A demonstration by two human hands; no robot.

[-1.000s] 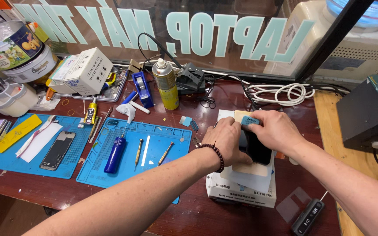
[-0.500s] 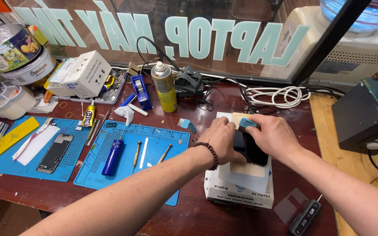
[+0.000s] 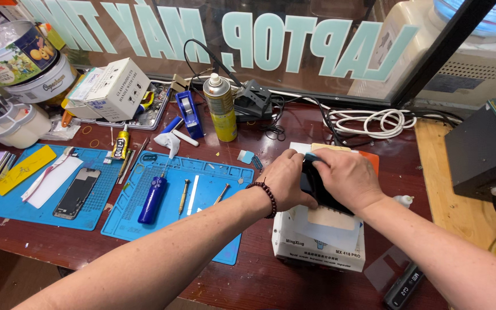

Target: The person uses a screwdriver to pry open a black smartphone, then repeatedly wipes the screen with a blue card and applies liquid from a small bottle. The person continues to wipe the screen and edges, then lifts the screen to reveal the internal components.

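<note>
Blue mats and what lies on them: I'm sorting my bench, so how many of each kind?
Blue mats: 2
Phones lying on a mat: 1
Blue-handled screwdrivers: 1
Small slim tools on the right mat: 3
Yellow cards: 1
Total: 8

Bright, even light; sharp, slight wide-angle edge distortion.

Both hands, left hand and right hand, rest on a phone atop the white machine. Silicone mat lies left; spray can stands behind it; cable coil behind the machine.
</note>
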